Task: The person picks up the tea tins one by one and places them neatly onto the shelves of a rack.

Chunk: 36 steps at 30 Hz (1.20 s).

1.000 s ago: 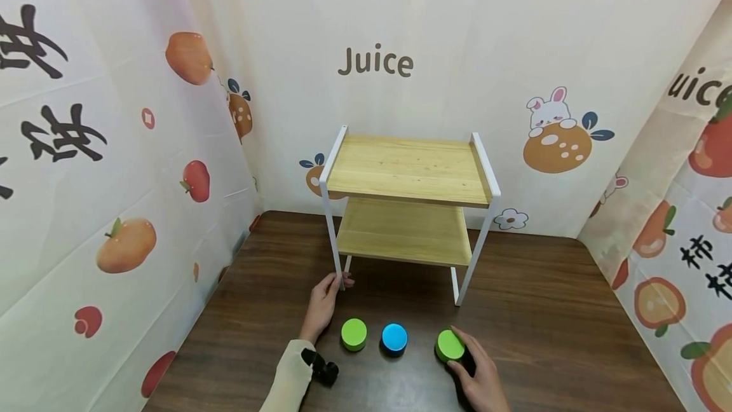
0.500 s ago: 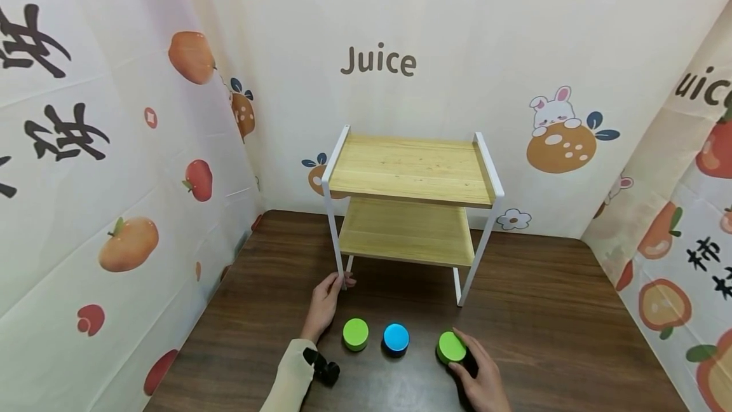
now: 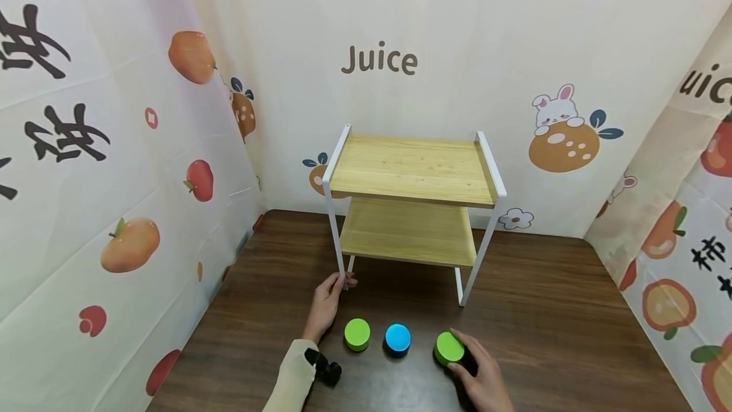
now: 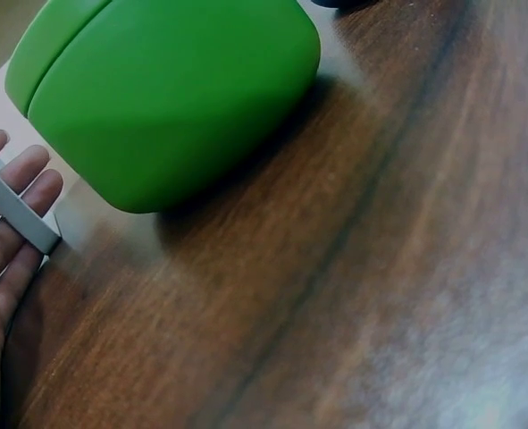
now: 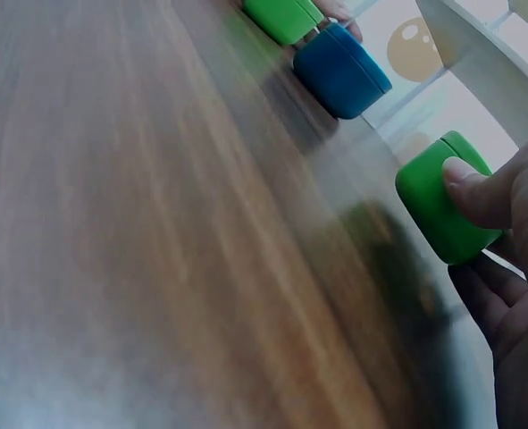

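My left hand (image 3: 327, 297) holds the front left leg (image 3: 334, 234) of a two-tier wooden shelf (image 3: 412, 167) near its foot. The left wrist view shows its fingers (image 4: 18, 237) behind the white leg. At the right, my right hand (image 3: 483, 370) pinches a small round green lidded box (image 3: 448, 348) between thumb and fingers, close over the table. In the right wrist view the thumb presses on this green box (image 5: 438, 201). A second green box (image 3: 357, 334) stands beside my left wrist, and a blue-topped box (image 3: 397, 339) sits between the two green ones.
The shelf's lower board (image 3: 408, 231) lies under the top board, with white side frames. A dark wooden table (image 3: 549, 310) carries everything. Printed fruit curtains (image 3: 446, 30) enclose the back and both sides. A black camera strap (image 3: 324, 367) is on the left wrist.
The right hand and its green box have shifted very slightly left, toward the blue one. The left hand stays on the leg. The head view has turned a little.
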{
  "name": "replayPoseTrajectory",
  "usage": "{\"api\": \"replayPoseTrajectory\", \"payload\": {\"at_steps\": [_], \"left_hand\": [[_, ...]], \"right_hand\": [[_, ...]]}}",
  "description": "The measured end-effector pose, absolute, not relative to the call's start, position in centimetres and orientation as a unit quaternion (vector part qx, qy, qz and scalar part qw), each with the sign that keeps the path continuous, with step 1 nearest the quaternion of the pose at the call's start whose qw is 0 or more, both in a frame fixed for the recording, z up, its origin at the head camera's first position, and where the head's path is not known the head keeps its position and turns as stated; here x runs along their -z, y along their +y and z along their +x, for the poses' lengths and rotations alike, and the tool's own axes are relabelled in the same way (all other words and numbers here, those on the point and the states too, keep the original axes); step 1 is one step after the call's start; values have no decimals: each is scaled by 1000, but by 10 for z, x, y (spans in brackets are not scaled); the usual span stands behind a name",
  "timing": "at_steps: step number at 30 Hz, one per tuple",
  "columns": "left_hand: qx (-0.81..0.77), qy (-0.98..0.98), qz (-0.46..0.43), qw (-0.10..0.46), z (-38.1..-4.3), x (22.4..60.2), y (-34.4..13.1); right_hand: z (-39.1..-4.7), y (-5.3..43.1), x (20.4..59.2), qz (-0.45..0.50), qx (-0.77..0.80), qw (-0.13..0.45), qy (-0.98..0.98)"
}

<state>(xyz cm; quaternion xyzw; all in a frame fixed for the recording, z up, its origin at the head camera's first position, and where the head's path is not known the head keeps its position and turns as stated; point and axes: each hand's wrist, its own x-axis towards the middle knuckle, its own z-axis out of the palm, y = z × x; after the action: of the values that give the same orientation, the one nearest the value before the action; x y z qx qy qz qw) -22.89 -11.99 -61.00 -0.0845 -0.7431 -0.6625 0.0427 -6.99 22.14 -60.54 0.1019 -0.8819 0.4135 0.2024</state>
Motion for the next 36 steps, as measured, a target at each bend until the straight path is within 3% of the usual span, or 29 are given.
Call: {"api": "replayPoseTrajectory", "payload": {"at_steps": [11,27,36], "left_hand": [[662,-744,-81,43,-229,611,-118],[666,-741,-79,37,-230,610,-117],[664,-743,-77,41,-228,608,-119]], "right_hand": [[-79,212,593,53,-385,115,-914],[-94,205,580,91,-409,95,-903],[-102,195,564,184,-402,132,-887]]}}
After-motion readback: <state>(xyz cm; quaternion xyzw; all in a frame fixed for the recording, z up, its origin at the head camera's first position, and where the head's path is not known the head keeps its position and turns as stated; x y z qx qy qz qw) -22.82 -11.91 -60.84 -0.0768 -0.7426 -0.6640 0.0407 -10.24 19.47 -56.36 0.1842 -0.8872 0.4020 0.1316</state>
